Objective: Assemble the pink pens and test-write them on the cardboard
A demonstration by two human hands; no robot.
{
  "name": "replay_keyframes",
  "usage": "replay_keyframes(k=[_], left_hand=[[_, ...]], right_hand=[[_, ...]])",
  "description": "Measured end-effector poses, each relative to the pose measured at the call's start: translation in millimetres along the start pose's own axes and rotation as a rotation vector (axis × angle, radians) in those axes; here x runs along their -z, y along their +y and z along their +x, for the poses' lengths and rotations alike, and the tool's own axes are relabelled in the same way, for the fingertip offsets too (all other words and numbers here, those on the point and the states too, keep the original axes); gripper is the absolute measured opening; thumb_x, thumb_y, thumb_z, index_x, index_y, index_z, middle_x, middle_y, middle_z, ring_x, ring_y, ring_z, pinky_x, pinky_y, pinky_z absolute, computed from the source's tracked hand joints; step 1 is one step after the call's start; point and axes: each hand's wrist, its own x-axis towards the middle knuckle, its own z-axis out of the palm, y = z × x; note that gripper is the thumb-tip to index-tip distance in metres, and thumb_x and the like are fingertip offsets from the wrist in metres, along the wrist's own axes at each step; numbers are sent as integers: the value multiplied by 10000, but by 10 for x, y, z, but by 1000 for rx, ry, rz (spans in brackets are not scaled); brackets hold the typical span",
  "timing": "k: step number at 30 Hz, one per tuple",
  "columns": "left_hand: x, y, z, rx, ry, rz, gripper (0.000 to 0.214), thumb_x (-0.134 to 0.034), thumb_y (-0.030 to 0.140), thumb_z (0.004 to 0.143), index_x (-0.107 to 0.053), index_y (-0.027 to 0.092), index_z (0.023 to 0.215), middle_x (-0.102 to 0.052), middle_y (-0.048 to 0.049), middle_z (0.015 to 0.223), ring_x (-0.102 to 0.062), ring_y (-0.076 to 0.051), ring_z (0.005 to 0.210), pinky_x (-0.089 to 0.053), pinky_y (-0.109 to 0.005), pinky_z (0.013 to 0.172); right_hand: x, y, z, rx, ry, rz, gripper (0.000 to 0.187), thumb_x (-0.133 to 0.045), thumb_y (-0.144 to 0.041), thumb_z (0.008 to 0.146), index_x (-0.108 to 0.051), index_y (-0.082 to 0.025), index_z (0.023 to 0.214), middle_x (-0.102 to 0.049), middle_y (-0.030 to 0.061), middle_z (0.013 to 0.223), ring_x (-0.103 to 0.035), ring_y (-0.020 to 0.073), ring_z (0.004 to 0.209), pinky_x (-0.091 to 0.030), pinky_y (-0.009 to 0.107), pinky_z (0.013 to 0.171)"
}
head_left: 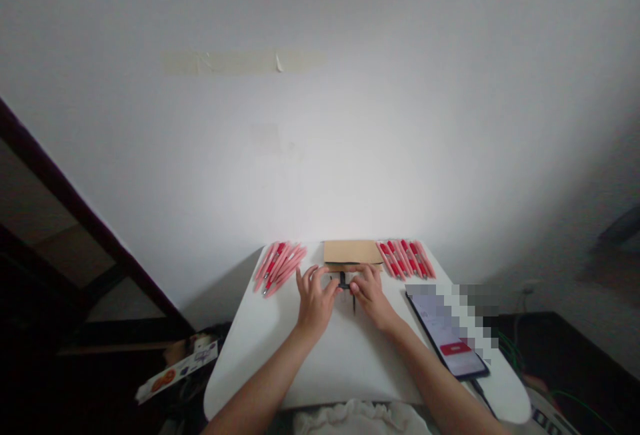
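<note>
On a small white table [345,362] my left hand [315,298] and my right hand [369,292] meet over a small black object [343,280], each pinching it with the fingertips. The object is too small to name. Right behind the hands lies a flat brown cardboard box [351,252]. A fan of several pink pens [279,267] lies to the left of my left hand. Another row of pink and red pens [406,258] lies to the right of the box.
A phone [445,338] with a lit screen lies on the table's right side, with a cable running off its near end. A white wall rises just behind the table. A printed leaflet [177,372] lies on the dark floor at the left.
</note>
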Motion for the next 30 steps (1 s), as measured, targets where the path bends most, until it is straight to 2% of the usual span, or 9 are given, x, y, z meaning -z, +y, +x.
replay_keyframes(k=[7,14,21,30], left_hand=[[0,-2,9,3,0,11,111,-580,229,873,-677,256,919,-580,-77,1152,-485,-274,1183,-245,-678,1110],[28,13,8,42,-63,-79,178,-516,142,857,-658,225,790,-598,-65,1113,-469,-281,1143,-249,-649,1110],[-48,30,10,182,-105,-266,263,-460,138,882,-640,198,701,-609,-60,1010,-444,-253,1020,-406,-474,939],[-263,45,38,305,-102,-338,360,-433,191,926,-601,188,607,-607,-52,936,-483,-215,920,-411,-411,867]], right_hand=[[-33,6,8,34,-16,-55,254,-477,-287,963,-638,-227,777,-571,54,1188,-392,243,1196,-361,470,1056],[-30,-3,11,77,59,-78,221,-550,-184,905,-664,-210,717,-593,73,1076,-446,255,1106,-381,491,997],[31,-110,11,133,116,-263,180,-600,-159,870,-663,-232,719,-550,61,1028,-461,251,1101,-211,630,1125],[39,-62,8,155,152,-333,166,-603,-155,866,-674,-233,738,-546,64,1072,-410,275,1204,-108,688,1135]])
